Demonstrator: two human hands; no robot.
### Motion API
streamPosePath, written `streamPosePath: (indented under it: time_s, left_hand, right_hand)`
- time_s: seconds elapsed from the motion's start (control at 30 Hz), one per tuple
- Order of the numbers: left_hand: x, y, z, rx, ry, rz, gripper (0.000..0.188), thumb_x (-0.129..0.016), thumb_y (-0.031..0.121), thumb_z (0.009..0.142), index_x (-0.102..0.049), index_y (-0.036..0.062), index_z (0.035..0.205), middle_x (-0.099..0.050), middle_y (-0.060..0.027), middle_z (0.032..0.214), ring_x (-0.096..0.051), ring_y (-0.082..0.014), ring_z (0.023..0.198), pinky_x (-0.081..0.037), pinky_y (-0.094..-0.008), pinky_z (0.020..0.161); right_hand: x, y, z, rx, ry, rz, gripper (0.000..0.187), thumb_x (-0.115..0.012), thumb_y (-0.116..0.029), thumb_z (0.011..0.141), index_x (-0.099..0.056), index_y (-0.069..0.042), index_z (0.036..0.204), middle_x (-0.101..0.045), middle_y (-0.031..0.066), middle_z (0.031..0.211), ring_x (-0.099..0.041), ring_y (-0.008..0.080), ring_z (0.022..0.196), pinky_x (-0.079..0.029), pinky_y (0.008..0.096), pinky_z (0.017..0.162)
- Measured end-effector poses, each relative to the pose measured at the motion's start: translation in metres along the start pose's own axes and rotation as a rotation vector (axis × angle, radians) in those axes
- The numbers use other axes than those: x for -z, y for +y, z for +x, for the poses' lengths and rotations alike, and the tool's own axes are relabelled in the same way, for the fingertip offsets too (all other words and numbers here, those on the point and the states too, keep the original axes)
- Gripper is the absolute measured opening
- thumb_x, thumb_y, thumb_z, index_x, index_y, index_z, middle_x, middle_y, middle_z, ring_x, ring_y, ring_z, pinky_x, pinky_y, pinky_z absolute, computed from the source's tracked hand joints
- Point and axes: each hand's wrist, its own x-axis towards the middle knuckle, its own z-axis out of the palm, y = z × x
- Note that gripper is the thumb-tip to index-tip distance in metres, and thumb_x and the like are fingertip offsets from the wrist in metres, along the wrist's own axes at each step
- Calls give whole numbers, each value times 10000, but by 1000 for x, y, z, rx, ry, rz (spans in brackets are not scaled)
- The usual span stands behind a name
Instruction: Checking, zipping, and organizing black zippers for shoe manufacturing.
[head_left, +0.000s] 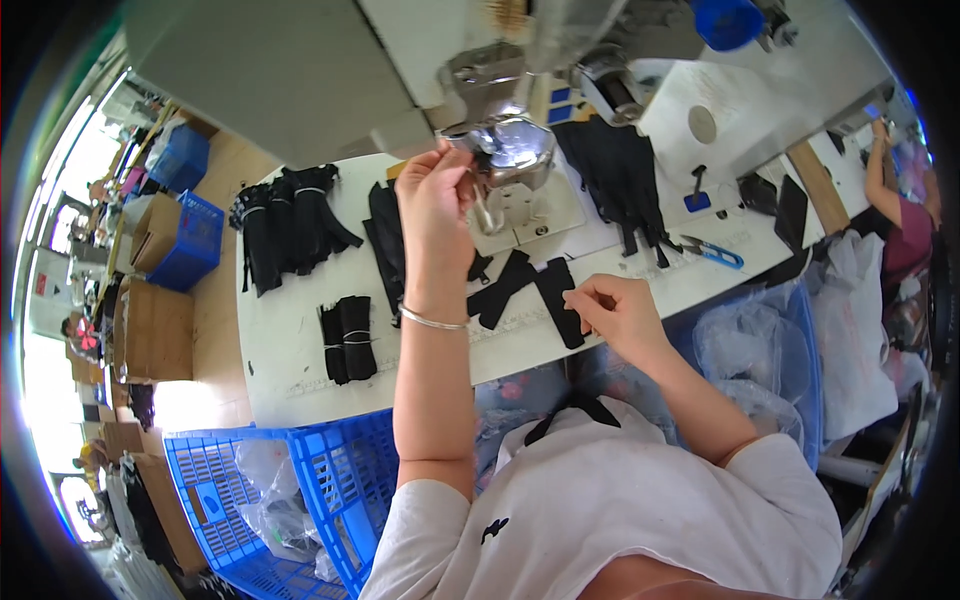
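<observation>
My left hand point(437, 190), with a bangle on its wrist, is raised to the shiny metal head of a sewing machine point(515, 145). Its fingers are pinched together there; whatever they hold is too small to make out. Lower and to the right, my right hand point(622, 312) has its fingers curled and fingertips closed. They overlap the edge of a black fabric strip point(556, 290) on the white table point(430, 365), and I cannot tell whether they grip it. Crossed black strips point(503, 290) lie just left of that one, below the machine's needle area.
Tied black bundles point(290, 225) and a smaller bundle point(346, 340) lie on the left. Black pieces point(612, 180) and blue-handled snips point(715, 254) are on the right. A blue crate point(290, 440) stands below the table's front edge; another person point(905, 220) is far right.
</observation>
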Motion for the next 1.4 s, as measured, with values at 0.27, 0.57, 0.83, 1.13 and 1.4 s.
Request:
streamPosePath:
  time_s: [0.27,0.57,0.83,1.13,1.4]
  left_hand:
    - [3,9,-1,-21,-40,44,154,-586,42,894,-540,62,749,-487,23,641,-407,-68,555,-315,-216,526]
    - [69,14,-46,-98,191,790,226,-672,229,872,-615,19,809,-498,-12,727,-419,-95,628,-353,-245,594]
    - [-1,-40,-105,-680,-16,1406,294,-668,37,794,-599,37,1080,-577,-118,1061,-510,-295,970,-412,-371,861]
    - [-71,-138,-53,-12,-548,791,324,-603,-22,822,-574,-24,1144,-651,-173,972,-639,-322,920,-495,-357,814]
    - [-71,-103,-74,-101,-212,423,212,-526,88,952,-591,-46,1103,-643,-99,972,-584,-139,804,-483,-268,721]
  right_hand:
    - [59,16,31,209,201,-220,153,-637,-145,858,-660,5,846,-626,89,713,-569,163,613,-425,297,558]
    - [80,27,55,110,300,-1033,223,-671,-124,803,-576,-47,990,-627,142,916,-622,326,917,-496,424,745]
    - [73,17,59,353,515,-472,190,-691,-122,798,-597,-64,952,-612,82,888,-595,249,830,-479,342,725]
    - [75,-11,79,507,327,240,132,-624,-85,891,-508,-32,927,-680,57,881,-620,89,741,-503,226,639]
    - [79,-36,56,510,379,314,232,-625,-50,878,-504,-51,1076,-578,25,724,-533,82,585,-400,211,531]
